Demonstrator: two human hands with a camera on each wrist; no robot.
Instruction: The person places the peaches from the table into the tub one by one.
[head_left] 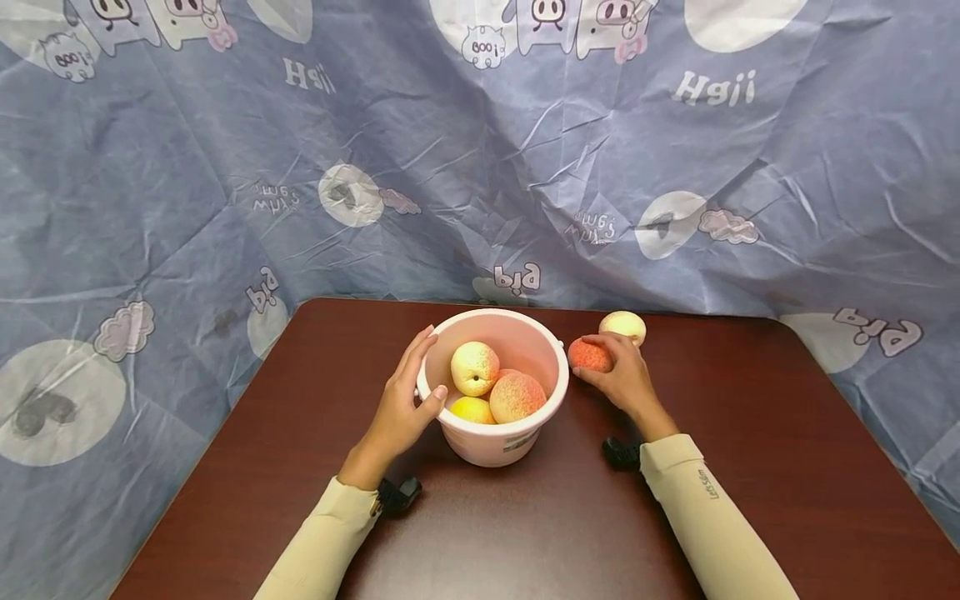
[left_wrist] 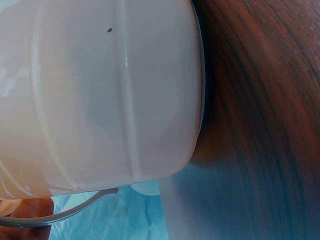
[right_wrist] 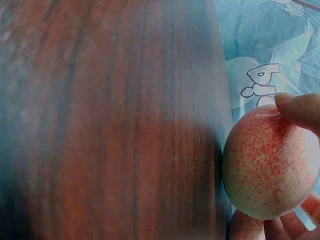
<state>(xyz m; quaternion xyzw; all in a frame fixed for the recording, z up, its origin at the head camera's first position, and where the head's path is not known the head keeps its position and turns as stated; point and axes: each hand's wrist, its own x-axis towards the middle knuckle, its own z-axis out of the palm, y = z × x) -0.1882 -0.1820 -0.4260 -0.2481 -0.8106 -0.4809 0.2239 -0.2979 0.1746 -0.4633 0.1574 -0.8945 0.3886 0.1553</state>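
Note:
A pink bucket [head_left: 495, 442] stands mid-table with three peaches [head_left: 517, 397] showing inside. My left hand [head_left: 431, 367] grips its left rim, thumb inside and fingers along the outer wall. In the left wrist view the bucket wall [left_wrist: 100, 100] fills the frame, with its wire handle [left_wrist: 75, 212] beside a fingertip [left_wrist: 30, 210]. My right hand [head_left: 592, 360] grips a reddish peach [head_left: 583, 353] on the table just right of the bucket. A paler peach [head_left: 624, 323] lies right behind it. The right wrist view shows a speckled peach [right_wrist: 267, 160] under a fingertip [right_wrist: 300, 107].
The dark wooden table [head_left: 750, 433] has rounded far corners. A blue printed cloth [head_left: 480, 167] hangs close behind it and on both sides. Bare tabletop lies right of the right hand and in front of the bucket.

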